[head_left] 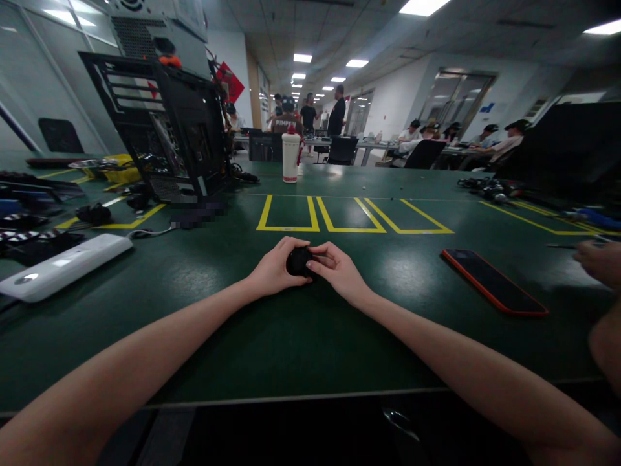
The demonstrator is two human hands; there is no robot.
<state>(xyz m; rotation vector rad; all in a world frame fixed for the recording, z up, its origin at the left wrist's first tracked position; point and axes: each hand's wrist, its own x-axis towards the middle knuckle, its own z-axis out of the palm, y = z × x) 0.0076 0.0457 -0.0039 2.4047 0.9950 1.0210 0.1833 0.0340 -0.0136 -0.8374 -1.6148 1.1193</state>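
A small round black object (297, 261) lies between my two hands, just above or on the green table (310, 349); its kind I cannot make out. My left hand (274, 266) curves round its left side, thumb below and fingers above. From the right, my right hand (339, 270) pinches its edge between thumb and fingertips. Both hands are closed on it, and the fingers cover part of its rim. Beyond the hands, yellow tape outlines (288, 228) mark the tabletop.
At left stand a white power strip (68, 265) and an open black computer case (179, 129). A white bottle (290, 156) is farther back. Rightward lie an orange-edged phone (495, 281) and another person's hand (599, 262). Cables (490, 189) lie at the far right.
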